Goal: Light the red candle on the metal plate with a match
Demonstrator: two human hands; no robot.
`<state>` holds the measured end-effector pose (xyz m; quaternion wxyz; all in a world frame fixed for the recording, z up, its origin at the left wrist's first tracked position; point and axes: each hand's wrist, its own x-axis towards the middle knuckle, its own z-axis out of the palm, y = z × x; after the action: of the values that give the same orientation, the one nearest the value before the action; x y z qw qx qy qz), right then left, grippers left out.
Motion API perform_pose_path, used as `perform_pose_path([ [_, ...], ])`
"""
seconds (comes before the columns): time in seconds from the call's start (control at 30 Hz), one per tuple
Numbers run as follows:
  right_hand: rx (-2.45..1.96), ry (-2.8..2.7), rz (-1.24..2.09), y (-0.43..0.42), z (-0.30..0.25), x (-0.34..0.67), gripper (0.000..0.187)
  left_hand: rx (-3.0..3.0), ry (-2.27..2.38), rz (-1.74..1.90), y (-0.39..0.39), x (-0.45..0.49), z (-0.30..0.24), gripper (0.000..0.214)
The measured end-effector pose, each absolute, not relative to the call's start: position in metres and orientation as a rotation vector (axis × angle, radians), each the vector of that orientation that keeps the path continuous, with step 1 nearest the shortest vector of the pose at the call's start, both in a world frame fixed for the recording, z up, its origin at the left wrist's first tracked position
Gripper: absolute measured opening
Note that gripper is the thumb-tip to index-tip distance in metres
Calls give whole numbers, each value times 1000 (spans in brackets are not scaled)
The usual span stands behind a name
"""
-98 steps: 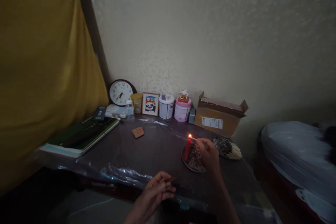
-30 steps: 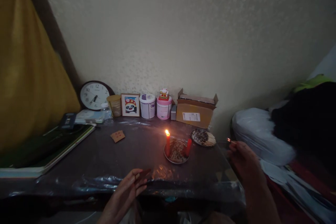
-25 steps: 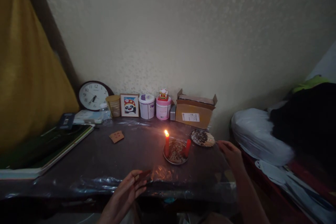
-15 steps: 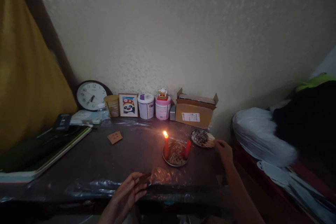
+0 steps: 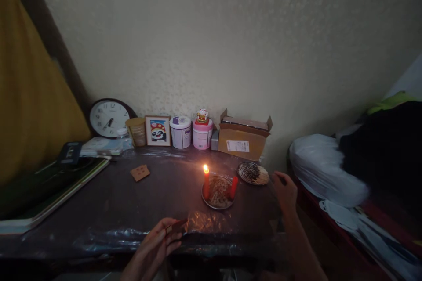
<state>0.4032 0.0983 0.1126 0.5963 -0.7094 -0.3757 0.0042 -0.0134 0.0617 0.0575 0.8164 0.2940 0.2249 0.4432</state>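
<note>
Lighting, seemingly, at lower centre; left candle (image 5: 206,185) lit, right candle (image 5: 234,188) unlit
Left hand (image 5: 156,242) pinches dark strip (image 5: 179,224); right hand (image 5: 285,189) half-curled, hold unclear; next move needs care near flame (image 5: 206,168)

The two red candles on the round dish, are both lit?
No, only the left candle has a flame; the right candle shows none.

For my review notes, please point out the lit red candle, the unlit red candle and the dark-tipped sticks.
Lit red candle (image 5: 206,185): head view, middle of its shaft.
Unlit red candle (image 5: 234,188): head view, middle of its shaft.
Dark-tipped sticks (image 5: 262,177): head view, on their pale ends.
</note>
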Motion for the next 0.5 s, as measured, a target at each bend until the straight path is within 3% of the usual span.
perform_pose_path([
  [0.13, -1583, -1048, 161, 64, 138, 334, 26, 693, 514, 936, 59, -11, 60, 19],
  [0.3, -1315, -1674, 665, 27, 154, 219, 11, 772, 560, 920, 59, -3, 55, 19],
  [0.5, -1251, -1769, 557, 19, 127, 160, 14, 886, 492, 984, 53, 4, 57, 21],
])
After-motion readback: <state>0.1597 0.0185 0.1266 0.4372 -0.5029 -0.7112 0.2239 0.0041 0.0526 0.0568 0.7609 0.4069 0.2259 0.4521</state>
